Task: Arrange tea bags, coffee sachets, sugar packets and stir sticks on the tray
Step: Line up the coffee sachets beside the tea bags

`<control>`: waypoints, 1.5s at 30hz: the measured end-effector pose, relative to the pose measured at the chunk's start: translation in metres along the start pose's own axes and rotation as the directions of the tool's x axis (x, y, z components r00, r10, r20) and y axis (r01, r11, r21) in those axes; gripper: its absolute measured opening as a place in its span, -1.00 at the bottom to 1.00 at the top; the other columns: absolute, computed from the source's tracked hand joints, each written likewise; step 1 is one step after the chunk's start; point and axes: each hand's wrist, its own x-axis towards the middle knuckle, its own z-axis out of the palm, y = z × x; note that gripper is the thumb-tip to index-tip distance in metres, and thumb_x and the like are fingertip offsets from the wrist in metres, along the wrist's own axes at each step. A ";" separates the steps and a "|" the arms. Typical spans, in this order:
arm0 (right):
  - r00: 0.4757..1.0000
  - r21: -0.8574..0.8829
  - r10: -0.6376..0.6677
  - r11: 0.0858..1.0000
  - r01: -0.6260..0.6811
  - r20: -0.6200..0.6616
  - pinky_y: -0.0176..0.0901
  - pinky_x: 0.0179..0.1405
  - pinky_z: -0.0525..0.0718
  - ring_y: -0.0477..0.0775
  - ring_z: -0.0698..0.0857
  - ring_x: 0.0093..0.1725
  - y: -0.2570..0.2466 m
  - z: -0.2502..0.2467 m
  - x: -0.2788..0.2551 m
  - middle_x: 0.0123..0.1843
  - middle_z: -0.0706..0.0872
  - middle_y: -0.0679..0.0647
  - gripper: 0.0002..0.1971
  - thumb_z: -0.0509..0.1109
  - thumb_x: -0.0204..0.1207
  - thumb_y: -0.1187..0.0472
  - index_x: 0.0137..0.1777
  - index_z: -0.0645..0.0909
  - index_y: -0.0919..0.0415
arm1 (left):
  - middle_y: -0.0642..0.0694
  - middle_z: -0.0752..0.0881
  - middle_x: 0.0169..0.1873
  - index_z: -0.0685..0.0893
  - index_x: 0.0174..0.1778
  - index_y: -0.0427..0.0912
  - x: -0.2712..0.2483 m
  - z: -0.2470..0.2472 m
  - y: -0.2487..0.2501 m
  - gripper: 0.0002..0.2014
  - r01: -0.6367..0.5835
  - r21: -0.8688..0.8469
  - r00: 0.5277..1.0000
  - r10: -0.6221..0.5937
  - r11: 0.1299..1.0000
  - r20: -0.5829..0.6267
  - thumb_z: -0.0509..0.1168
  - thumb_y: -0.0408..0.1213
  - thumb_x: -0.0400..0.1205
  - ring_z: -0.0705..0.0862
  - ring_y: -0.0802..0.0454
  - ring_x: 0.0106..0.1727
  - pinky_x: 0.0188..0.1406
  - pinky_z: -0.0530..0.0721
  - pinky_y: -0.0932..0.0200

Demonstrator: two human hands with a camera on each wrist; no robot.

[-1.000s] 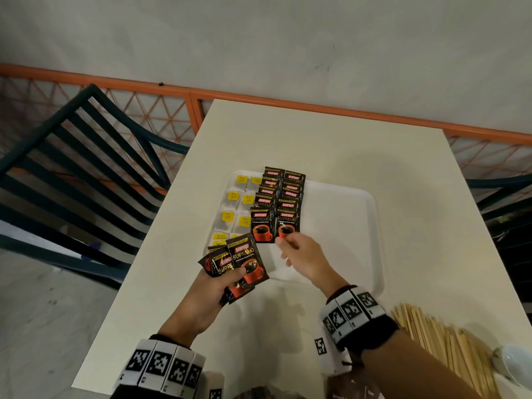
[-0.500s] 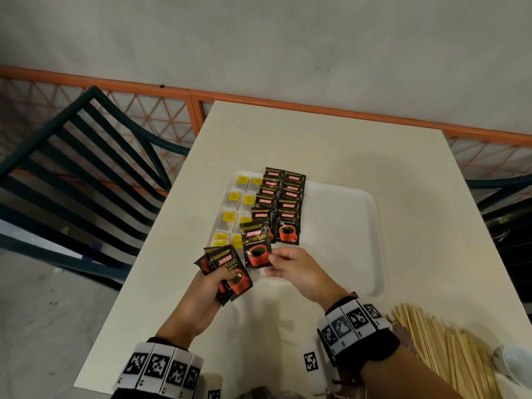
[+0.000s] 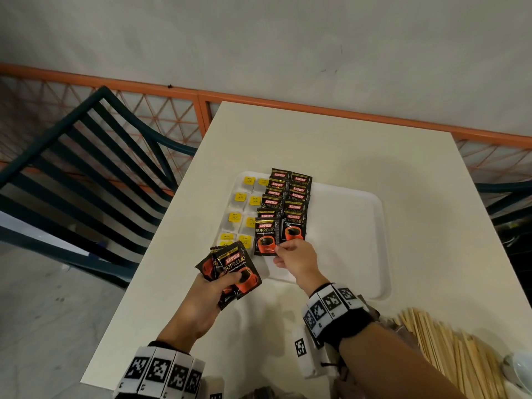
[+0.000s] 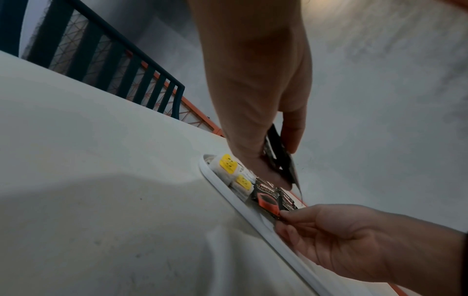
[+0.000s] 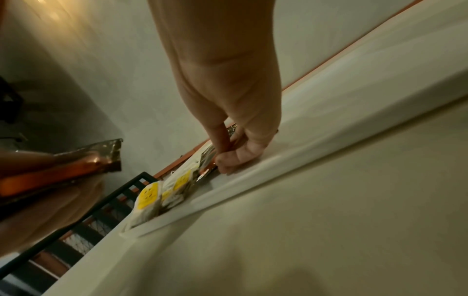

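Note:
A white tray [image 3: 357,243] lies on the cream table. Tea bags with yellow tags [image 3: 240,197] fill its left side. Beside them run two overlapping columns of black coffee sachets [image 3: 296,197]. My right hand [image 3: 293,257] pinches the lower corner of one coffee sachet [image 3: 266,236] at the near end of the left column, flat against the tray. My left hand [image 3: 213,292] grips a small fan of coffee sachets [image 3: 233,269] above the table, just short of the tray's near left corner. Wooden stir sticks [image 3: 449,349] lie in a heap at the lower right.
A dark slatted chair [image 3: 95,180] stands left of the table, and another chair's arm shows at the far right. An orange mesh railing [image 3: 178,116] runs behind. A white bowl [image 3: 518,370] sits at the lower right corner. The tray's right half [image 3: 345,220] holds nothing.
My right hand took one sachet from the left hand's bunch and carried it forward onto the near end of the left column. The left hand's bunch is smaller and has barely moved.

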 end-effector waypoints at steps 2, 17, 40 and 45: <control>0.999 -0.056 -0.025 0.998 0.023 -0.032 -0.05 -0.24 0.76 0.05 0.65 -0.46 0.002 0.002 0.000 -0.33 0.66 0.15 -0.88 0.38 0.51 0.36 -0.23 0.52 0.23 | -0.07 0.82 -0.14 0.65 0.10 -0.05 0.000 0.000 0.000 -0.66 0.000 -0.002 1.000 0.000 1.000 -0.002 0.29 -0.56 0.53 0.77 -0.05 -0.04 -0.18 0.69 0.16; 0.954 -0.359 -0.281 0.884 0.299 0.103 -0.32 -0.11 0.50 -0.04 0.66 -0.10 0.009 -0.007 -0.017 -0.05 0.76 0.08 -0.85 0.26 0.59 0.21 0.01 0.63 0.23 | -0.14 0.82 -0.06 0.66 0.12 -0.06 0.004 0.007 -0.005 -0.68 -0.030 0.007 0.999 0.030 1.000 0.022 0.34 -0.49 0.52 0.79 -0.07 -0.01 -0.07 0.71 0.07; 0.992 0.056 -0.114 0.992 0.112 0.048 -0.30 -0.32 0.65 -0.05 0.62 -0.27 0.002 -0.048 -0.010 -0.14 0.69 0.14 -0.80 0.38 0.51 0.38 0.11 0.64 0.44 | -0.16 0.76 -0.12 0.62 0.05 -0.08 -0.001 0.003 -0.006 -0.70 0.025 -0.037 0.999 -0.026 0.999 -0.026 0.21 -0.57 0.59 0.71 -0.12 -0.04 -0.05 0.65 0.06; 0.994 -0.056 -0.065 0.997 0.060 -0.088 -0.26 -0.39 0.52 0.02 0.64 -0.34 0.012 -0.050 0.009 -0.15 0.69 0.15 -0.87 0.47 0.45 0.28 -0.06 0.58 0.23 | -0.16 0.77 -0.11 0.62 0.01 -0.04 0.000 0.006 -0.005 -0.69 0.032 -0.027 0.999 -0.032 0.999 -0.015 0.23 -0.58 0.58 0.73 -0.11 -0.06 -0.07 0.68 0.05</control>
